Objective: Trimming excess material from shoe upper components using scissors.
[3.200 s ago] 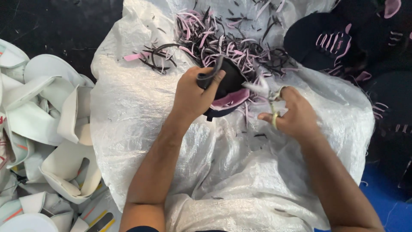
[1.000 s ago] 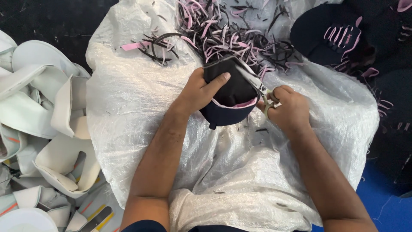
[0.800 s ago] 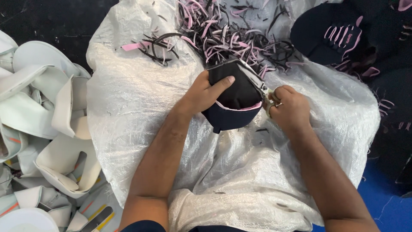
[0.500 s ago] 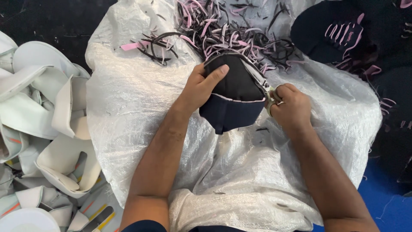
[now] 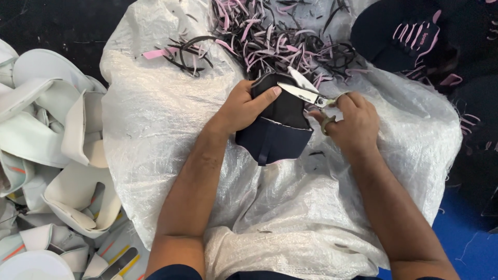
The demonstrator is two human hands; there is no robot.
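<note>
Head view, piece in hand: a dark navy fabric piece (image 5: pixel 275 132), curved like a shoe upper, with a blacker panel above and a thin pale edge line across its middle; it sits at the centre of the picture, over the white woven plastic sheet (image 5: pixel 155 119).
Head view, tool: scissors (image 5: pixel 306 93) with bright metal blades parted in a narrow V, tips pointing up and left at the top edge of the navy piece.
Head view, around: a heap of pink and black trimmings (image 5: pixel 270 36) lies on the sheet just beyond the piece; one loose pink strip (image 5: pixel 155 53) lies to the left of the heap.
Head view, left side: a pile of white moulded parts (image 5: pixel 52 135) beside the sheet, some with orange and yellow marks.
Head view, right side: dark shoe uppers with pink stitching (image 5: pixel 410 36) stacked at the top right; a blue floor (image 5: pixel 467 238) shows at the lower right.
Head view, in the way: nothing covers the piece but the fingers gripping it.
Head view, left hand (image 5: pixel 244 106): curled closed on the upper left of the navy piece, thumb laid across its top.
Head view, right hand (image 5: pixel 353 122): fingers closed through the scissor handles, just right of the piece.
</note>
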